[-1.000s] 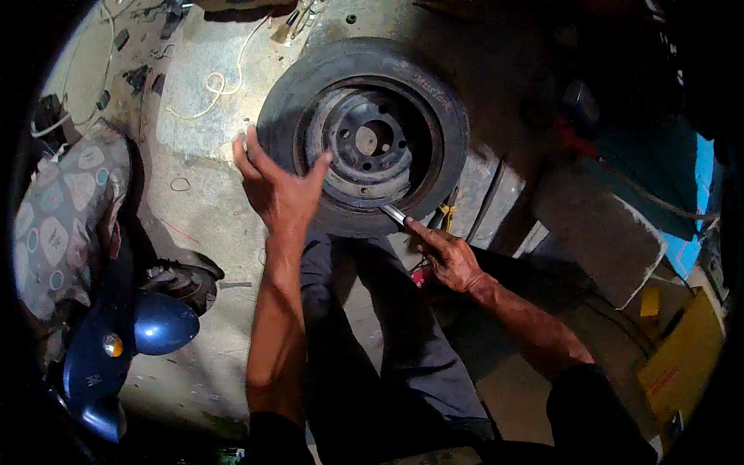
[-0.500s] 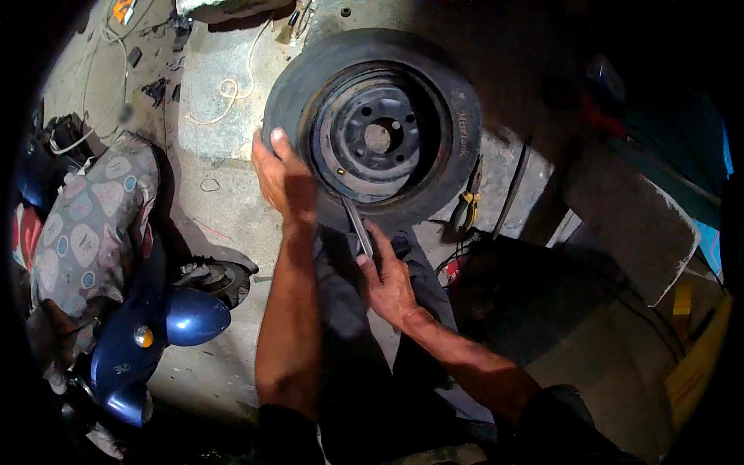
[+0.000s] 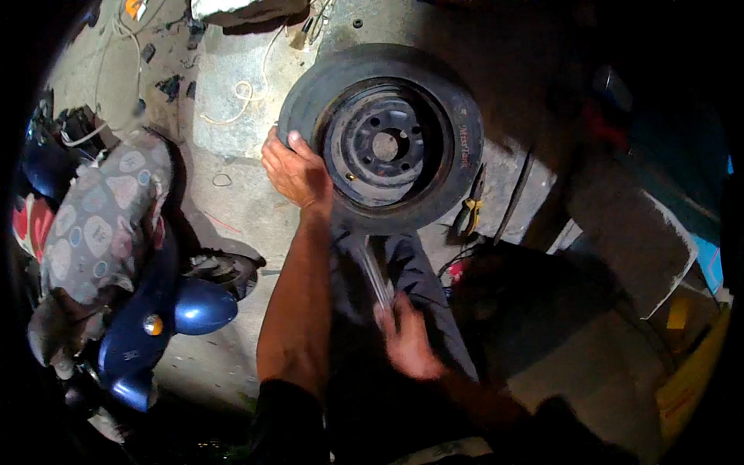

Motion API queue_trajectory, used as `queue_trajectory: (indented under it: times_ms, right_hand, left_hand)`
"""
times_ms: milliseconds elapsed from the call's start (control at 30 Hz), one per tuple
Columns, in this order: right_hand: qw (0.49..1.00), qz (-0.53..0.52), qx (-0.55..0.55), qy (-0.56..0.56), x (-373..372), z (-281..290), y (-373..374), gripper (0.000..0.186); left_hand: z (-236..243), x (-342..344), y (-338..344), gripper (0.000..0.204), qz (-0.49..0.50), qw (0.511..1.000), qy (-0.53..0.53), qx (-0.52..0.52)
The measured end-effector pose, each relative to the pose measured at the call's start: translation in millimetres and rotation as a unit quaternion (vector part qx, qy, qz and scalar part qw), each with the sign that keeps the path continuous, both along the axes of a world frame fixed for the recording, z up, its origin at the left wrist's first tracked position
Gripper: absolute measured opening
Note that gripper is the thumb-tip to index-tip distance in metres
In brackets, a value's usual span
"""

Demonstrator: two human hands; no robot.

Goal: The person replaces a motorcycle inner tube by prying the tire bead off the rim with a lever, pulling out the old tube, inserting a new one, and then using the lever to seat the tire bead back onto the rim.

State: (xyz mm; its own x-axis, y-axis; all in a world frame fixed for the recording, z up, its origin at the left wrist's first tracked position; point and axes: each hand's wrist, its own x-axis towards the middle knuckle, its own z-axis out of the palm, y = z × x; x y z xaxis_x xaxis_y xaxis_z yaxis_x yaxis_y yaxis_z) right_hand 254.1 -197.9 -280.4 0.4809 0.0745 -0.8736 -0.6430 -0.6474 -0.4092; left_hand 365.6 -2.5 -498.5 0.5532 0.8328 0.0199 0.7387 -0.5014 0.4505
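A black tyre [image 3: 306, 105] on a dark wheel rim [image 3: 372, 182] stands in front of my legs, its open face toward me. My left hand [image 3: 301, 172] grips the tyre's left side, thumb on the sidewall and fingers around the outer edge. Over my thighs, my right hand [image 3: 409, 341] is closed around a shiny metal tyre lever [image 3: 377, 273]. Motion blurs both this hand and the lever. The lever's far end is below the tyre's near edge, apart from the rim. A small brass-coloured valve [image 3: 350, 177] shows at the rim's lower left.
Pliers with yellow-and-black handles [image 3: 468, 214] and a dark bar [image 3: 514, 198] lie right of the tyre. A blue scooter body [image 3: 139, 329] with a patterned seat cover [image 3: 108, 221] stands at left. White cord [image 3: 246, 91] lies on the concrete; a dark panel [image 3: 632, 240] is at right.
My right hand has drawn the tyre lever out from the rim's lower edge and back toward my body. My left hand keeps its hold on the tyre. The whole view has shifted slightly.
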Motion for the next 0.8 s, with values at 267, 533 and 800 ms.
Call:
queue_trajectory:
  times_ms: [267,533,800]
  right_hand:
    - [0.990,0.069,0.046,-0.113,131,5,-63,0.023]
    - [0.983,0.163,0.022,0.088,236,87,-49,0.040]
    - [0.939,0.047,0.169,0.296,291,88,-10,0.091]
  left_hand:
    - [-4,4,0,0.041,0.011,0.999,-0.014,0.031]
    - [13,-5,7,0.059,0.019,0.999,0.002,-0.034]
    - [29,-4,-1,0.099,-0.099,0.994,0.043,-0.020]
